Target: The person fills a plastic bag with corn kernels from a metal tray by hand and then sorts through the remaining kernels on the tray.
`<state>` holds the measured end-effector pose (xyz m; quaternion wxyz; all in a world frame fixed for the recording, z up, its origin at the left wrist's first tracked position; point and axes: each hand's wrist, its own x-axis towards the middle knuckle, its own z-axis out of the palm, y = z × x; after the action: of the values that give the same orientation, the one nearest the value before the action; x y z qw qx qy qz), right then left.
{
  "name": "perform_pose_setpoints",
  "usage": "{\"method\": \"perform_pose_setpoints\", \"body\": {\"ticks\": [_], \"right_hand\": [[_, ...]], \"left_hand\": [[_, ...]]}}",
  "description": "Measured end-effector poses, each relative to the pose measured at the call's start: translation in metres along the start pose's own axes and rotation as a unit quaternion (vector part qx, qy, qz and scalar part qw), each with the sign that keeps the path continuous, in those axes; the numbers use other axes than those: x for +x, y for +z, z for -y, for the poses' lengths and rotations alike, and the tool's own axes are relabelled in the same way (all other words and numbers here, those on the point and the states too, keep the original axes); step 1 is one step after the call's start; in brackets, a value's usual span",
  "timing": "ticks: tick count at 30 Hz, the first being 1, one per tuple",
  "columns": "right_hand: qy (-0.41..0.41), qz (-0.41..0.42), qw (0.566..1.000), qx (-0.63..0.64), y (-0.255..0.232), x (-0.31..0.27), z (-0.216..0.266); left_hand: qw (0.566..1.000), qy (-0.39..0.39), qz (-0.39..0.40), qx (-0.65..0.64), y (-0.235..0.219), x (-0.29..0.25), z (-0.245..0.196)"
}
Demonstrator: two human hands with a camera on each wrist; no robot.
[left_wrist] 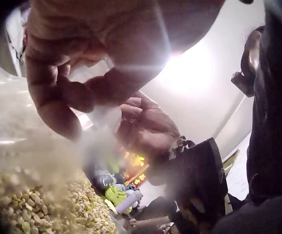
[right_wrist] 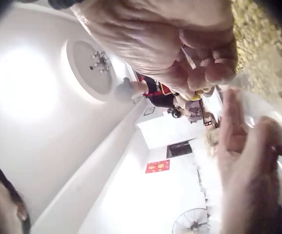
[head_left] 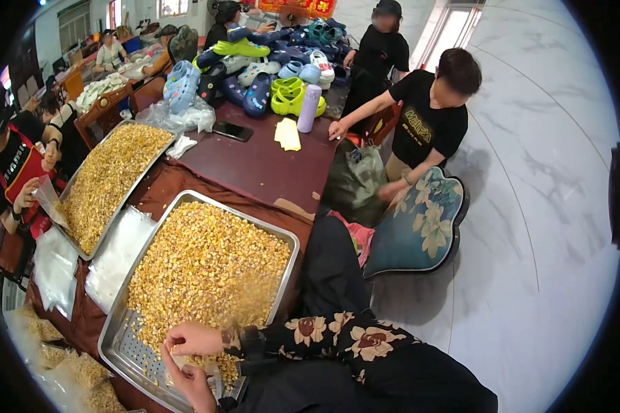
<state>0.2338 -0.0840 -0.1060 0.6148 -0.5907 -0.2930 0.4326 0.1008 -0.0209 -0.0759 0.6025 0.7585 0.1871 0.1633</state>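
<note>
A clear plastic bag point(head_left: 215, 377) hangs low over the near corner of a metal tray point(head_left: 120, 344) heaped with yellow corn kernels point(head_left: 207, 265). My left hand point(head_left: 191, 385) pinches the bag at its upper part between thumb and fingers. Just above it, my right hand point(head_left: 196, 339) has its fingers curled, with the tips at the bag's top edge. From the left wrist, the left hand point(left_wrist: 97, 53) looms close and the right hand point(left_wrist: 148, 127) faces it across the plastic. In the right wrist view, the bag point(right_wrist: 267, 109) stretches from between the fingertips.
Filled bags of kernels point(head_left: 86, 372) lie at the lower left. Flat plastic bags point(head_left: 120, 258) rest between my tray and a second kernel tray point(head_left: 160, 148), where another person holds a bag. Clogs point(head_left: 255, 72), a phone point(head_left: 232, 131) and a purple bottle point(head_left: 309, 109) sit farther back.
</note>
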Motion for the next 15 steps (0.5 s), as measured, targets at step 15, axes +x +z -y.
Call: {"method": "perform_pose_setpoints", "body": {"ticks": [15], "right_hand": [[-0.139, -0.237, 0.907, -0.319, -0.06, -0.02, 0.009]], "left_hand": [[0.997, -0.019, -0.017, 0.073, 0.003, 0.001, -0.018]]}}
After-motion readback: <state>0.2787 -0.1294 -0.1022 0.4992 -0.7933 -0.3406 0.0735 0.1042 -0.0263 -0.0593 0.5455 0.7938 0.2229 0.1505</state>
